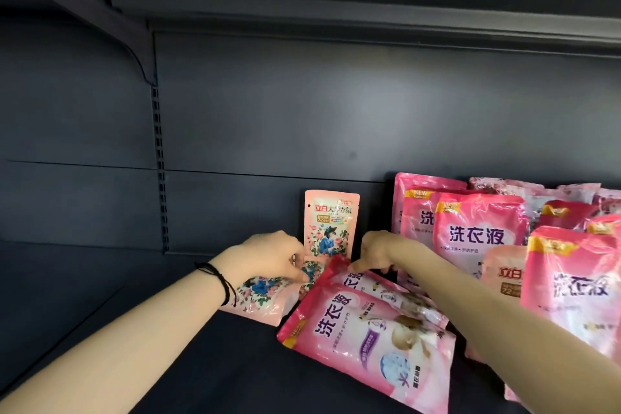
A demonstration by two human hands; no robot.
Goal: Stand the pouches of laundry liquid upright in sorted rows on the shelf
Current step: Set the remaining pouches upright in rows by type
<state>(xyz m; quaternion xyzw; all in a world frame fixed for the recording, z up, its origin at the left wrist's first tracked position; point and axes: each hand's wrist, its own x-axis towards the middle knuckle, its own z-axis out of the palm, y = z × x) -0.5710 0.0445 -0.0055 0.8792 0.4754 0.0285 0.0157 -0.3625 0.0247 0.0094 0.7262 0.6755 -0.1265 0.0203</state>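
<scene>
Head view: the flat pink pouches [366, 343] lie face up near the front of the shelf [215, 373], one partly under the other. The right hand [376, 252] pinches a red corner at their far end; which of the two it belongs to cannot be told. The left hand [268, 255] grips a flat floral pouch [265, 296] lying just beside them. One upright floral pouch [331, 223] stands behind both hands, against the back panel [268, 111].

Handling, as judged: soft film bags filled with liquid, so likely weighty, saggy and prone to slump. The glossy film looks slippery. The flat sealed top edge is the firm place to grip, with support under the base when setting a bag upright.

Writing: the pink pouches read 洗衣液 in purple, with "NEW" on a yellow corner tab. The upright floral pouch reads 立白 大师香氛, with a "72" badge.

To the right, the standing pink pouches [477, 225] crowd together, some leaning. A peach pouch [502, 276] among them shows 立白 and "72". The left wrist wears a black cord [218, 279]
</scene>
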